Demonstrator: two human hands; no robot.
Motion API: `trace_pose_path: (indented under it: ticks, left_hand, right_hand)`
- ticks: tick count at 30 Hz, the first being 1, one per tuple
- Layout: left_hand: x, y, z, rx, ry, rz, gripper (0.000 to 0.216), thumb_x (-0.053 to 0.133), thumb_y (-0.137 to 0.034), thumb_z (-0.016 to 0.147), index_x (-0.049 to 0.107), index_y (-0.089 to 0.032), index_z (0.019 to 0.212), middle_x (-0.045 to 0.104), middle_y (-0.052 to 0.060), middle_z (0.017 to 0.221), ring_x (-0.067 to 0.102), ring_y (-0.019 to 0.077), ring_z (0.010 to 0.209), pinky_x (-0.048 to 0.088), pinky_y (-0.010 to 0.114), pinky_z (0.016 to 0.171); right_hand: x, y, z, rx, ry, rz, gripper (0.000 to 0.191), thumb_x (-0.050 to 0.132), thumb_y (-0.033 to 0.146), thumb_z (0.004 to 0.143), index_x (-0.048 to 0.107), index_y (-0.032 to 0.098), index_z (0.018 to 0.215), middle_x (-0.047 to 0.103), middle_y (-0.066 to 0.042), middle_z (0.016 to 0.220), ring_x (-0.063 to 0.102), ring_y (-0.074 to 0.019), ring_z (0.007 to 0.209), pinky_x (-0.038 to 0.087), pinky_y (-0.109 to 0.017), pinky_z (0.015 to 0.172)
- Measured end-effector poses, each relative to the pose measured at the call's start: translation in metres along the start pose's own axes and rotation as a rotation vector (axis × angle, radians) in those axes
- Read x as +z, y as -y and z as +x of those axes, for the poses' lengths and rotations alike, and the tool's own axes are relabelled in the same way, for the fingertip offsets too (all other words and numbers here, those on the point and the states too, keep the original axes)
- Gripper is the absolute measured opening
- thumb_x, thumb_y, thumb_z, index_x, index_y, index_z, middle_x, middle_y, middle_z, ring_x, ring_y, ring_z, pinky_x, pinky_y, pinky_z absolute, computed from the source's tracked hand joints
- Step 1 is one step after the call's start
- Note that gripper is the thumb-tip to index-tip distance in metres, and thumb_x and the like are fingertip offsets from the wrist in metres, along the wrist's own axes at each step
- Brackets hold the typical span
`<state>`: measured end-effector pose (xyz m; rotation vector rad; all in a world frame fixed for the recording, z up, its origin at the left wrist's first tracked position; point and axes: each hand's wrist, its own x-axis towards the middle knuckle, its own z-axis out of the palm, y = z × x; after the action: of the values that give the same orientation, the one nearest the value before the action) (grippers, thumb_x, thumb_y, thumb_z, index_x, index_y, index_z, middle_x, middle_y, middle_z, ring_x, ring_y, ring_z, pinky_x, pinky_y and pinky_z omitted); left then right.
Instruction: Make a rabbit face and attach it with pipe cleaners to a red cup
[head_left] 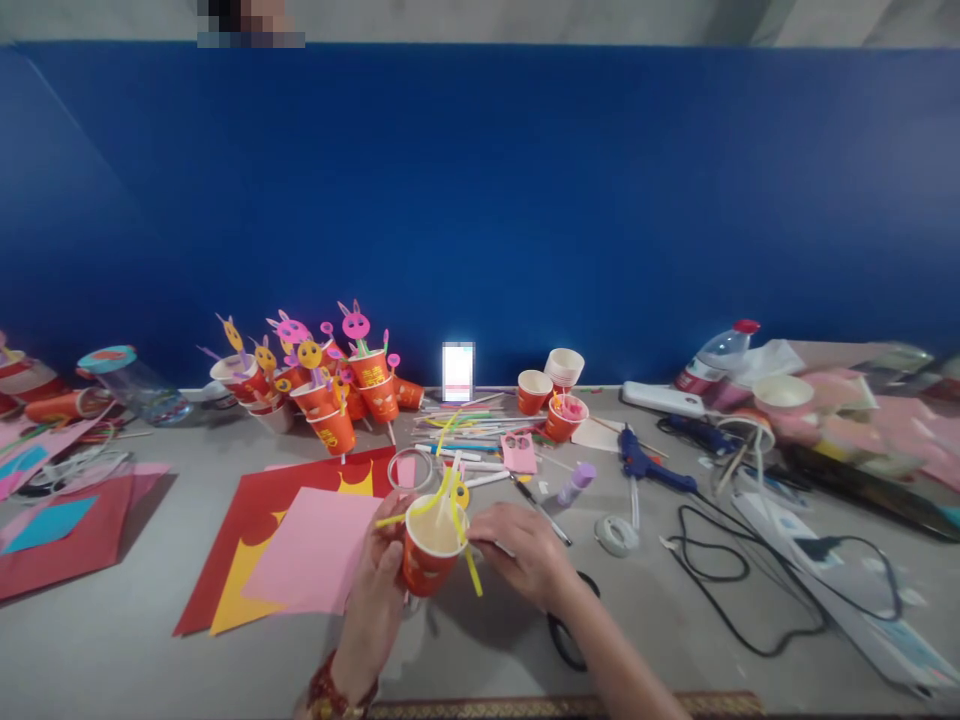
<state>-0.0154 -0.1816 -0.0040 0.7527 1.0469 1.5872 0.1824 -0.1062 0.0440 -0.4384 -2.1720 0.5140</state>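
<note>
Wrapped round the left side of a red paper cup (430, 572), my left hand (381, 562) holds it upright above the table. Yellow strips like pipe cleaners (474, 575) hang over the cup's rim on both sides, and pale stems stand up from inside. A small yellow face cutout (462, 495) shows at the back rim. At the cup's right side is my right hand (525, 548), its fingertips pinched together beside the rim; what lies between them cannot be made out. Black scissors handles (562, 640) show partly beneath my right forearm.
Decorated cups (330, 430) with animal faces cluster at the back left. Coloured paper (315, 550) lies left of me. Markers and sticks (469, 430) spread behind the cup. On the right are a blue glue gun (652, 468), clear tape (616, 535), a power strip (847, 610) and looping black cable.
</note>
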Motion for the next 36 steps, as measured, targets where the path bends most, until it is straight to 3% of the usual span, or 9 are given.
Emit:
trace_pose_path:
  ticks: [3, 6, 8, 10, 12, 13, 20, 31, 36]
  left_hand:
    - [0.002, 0.001, -0.004, 0.098, -0.191, 0.073, 0.047, 0.057, -0.046, 0.093, 0.046, -0.033, 0.137, 0.052, 0.005, 0.145, 0.051, 0.0256, 0.133, 0.048, 0.04, 0.105]
    - [0.002, -0.008, -0.009, 0.49, -0.36, 0.357, 0.051, 0.061, -0.031, 0.092, 0.042, -0.032, 0.14, 0.044, 0.007, 0.149, 0.042, 0.0246, 0.139, 0.039, 0.043, 0.113]
    - [0.004, -0.022, -0.013, 0.79, -0.294, 0.651, 0.053, 0.066, -0.022, 0.087, 0.046, -0.028, 0.137, 0.046, 0.009, 0.145, 0.04, 0.0275, 0.139, 0.033, 0.05, 0.116]
    - [0.011, -0.038, -0.017, 0.927, -0.02, 1.002, 0.041, 0.069, -0.015, 0.083, 0.059, -0.027, 0.122, 0.062, 0.007, 0.126, 0.05, 0.0286, 0.128, 0.025, 0.056, 0.117]
    - [0.023, -0.053, -0.019, 0.884, 0.206, 1.179, 0.029, 0.067, -0.016, 0.085, 0.063, -0.026, 0.112, 0.07, 0.004, 0.112, 0.056, 0.0275, 0.117, 0.024, 0.055, 0.115]
    - [0.03, -0.059, -0.019, 0.858, 0.214, 1.193, 0.024, 0.065, -0.016, 0.086, 0.065, -0.026, 0.108, 0.072, 0.003, 0.107, 0.059, 0.0264, 0.112, 0.025, 0.053, 0.113]
    - [0.045, -0.065, -0.014, 0.804, 0.219, 1.171, 0.019, 0.056, -0.007, 0.09, 0.063, -0.024, 0.095, 0.074, 0.0, 0.094, 0.062, 0.0217, 0.094, 0.033, 0.045, 0.1]
    - [0.04, -0.064, -0.014, 0.793, 0.182, 1.116, 0.013, 0.058, -0.012, 0.093, 0.06, -0.025, 0.093, 0.073, -0.001, 0.097, 0.064, 0.0193, 0.093, 0.025, 0.05, 0.112]
    - [0.037, -0.061, -0.013, 0.785, 0.165, 1.104, 0.011, 0.058, -0.015, 0.093, 0.061, -0.026, 0.09, 0.073, -0.001, 0.095, 0.065, 0.0193, 0.092, 0.028, 0.05, 0.112]
  right_hand:
    - [-0.003, -0.002, 0.0, -0.023, 0.042, -0.024, 0.02, 0.046, 0.014, 0.098, 0.063, 0.021, 0.105, 0.074, -0.009, 0.091, 0.067, -0.0193, 0.084, 0.054, -0.029, 0.074]
    - [-0.009, 0.0, 0.003, -0.043, 0.08, -0.084, 0.021, 0.047, 0.011, 0.096, 0.064, 0.02, 0.105, 0.075, -0.008, 0.094, 0.067, -0.0198, 0.085, 0.053, -0.03, 0.074]
    - [-0.013, 0.004, 0.007, -0.067, 0.094, -0.133, 0.021, 0.048, 0.01, 0.095, 0.065, 0.02, 0.102, 0.075, -0.008, 0.093, 0.067, -0.0197, 0.083, 0.052, -0.028, 0.071]
    - [-0.017, 0.008, 0.012, -0.092, 0.102, -0.182, 0.021, 0.048, 0.009, 0.093, 0.065, 0.019, 0.099, 0.075, -0.007, 0.092, 0.066, -0.0194, 0.08, 0.052, -0.028, 0.069]
    - [-0.019, 0.013, 0.017, -0.112, 0.114, -0.217, 0.021, 0.048, 0.008, 0.092, 0.066, 0.019, 0.097, 0.075, -0.007, 0.091, 0.066, -0.0189, 0.078, 0.052, -0.027, 0.069]
    - [-0.02, 0.014, 0.019, -0.12, 0.118, -0.231, 0.022, 0.048, 0.007, 0.092, 0.066, 0.019, 0.097, 0.075, -0.007, 0.09, 0.066, -0.0187, 0.078, 0.052, -0.027, 0.069]
    - [-0.018, 0.013, 0.017, -0.104, 0.101, -0.199, 0.022, 0.048, 0.009, 0.094, 0.065, 0.02, 0.104, 0.075, -0.008, 0.095, 0.067, -0.0187, 0.084, 0.054, -0.028, 0.075]
    - [-0.005, 0.004, 0.004, -0.149, -0.038, -0.236, 0.024, 0.061, 0.021, 0.091, 0.062, 0.021, 0.115, 0.075, -0.01, 0.1, 0.069, -0.0218, 0.094, 0.058, -0.033, 0.082]
    - [-0.004, 0.003, 0.004, -0.195, -0.026, -0.27, 0.029, 0.06, 0.019, 0.091, 0.059, 0.02, 0.12, 0.074, -0.01, 0.103, 0.069, -0.0209, 0.095, 0.058, -0.033, 0.084]
